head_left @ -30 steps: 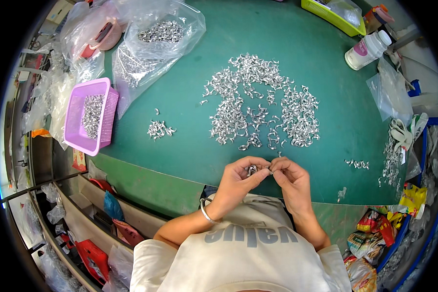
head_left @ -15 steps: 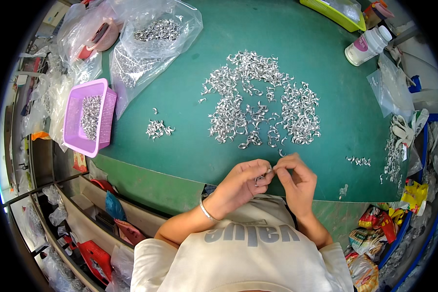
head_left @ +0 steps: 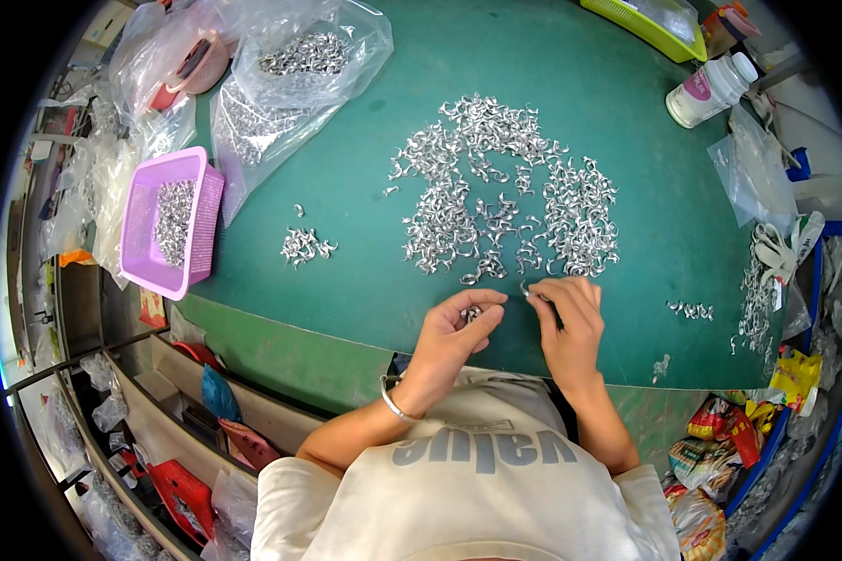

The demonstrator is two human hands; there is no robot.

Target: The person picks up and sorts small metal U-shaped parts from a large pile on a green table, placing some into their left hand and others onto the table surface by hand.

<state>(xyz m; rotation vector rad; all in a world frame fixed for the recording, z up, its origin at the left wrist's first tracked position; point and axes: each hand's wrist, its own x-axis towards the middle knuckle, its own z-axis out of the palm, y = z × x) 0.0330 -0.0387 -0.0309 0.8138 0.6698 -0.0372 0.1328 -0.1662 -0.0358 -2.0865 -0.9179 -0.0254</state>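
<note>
Two hands at table edge | left hand (head_left: 454, 332) pinching small metal clips (head_left: 472, 313) | right hand (head_left: 571, 318) fingers closed on one clip (head_left: 526, 292)

1. Both forearms enter from the lower edge, elbows bent, converging toward the middle.
2. Left hand (head_left: 451, 329): fingers curled inward, thumb and forefinger pinched together near the fingertips. Thin bangle (head_left: 395, 404) around the left wrist.
3. Right hand (head_left: 568, 323): back of hand up, fingers bent down, forefinger and thumb tips meeting at the far end.
4. Hands just beside each other, not touching.
5. Grip on either side looks like a closed pinch; fingertip detail is too small to confirm.
</note>
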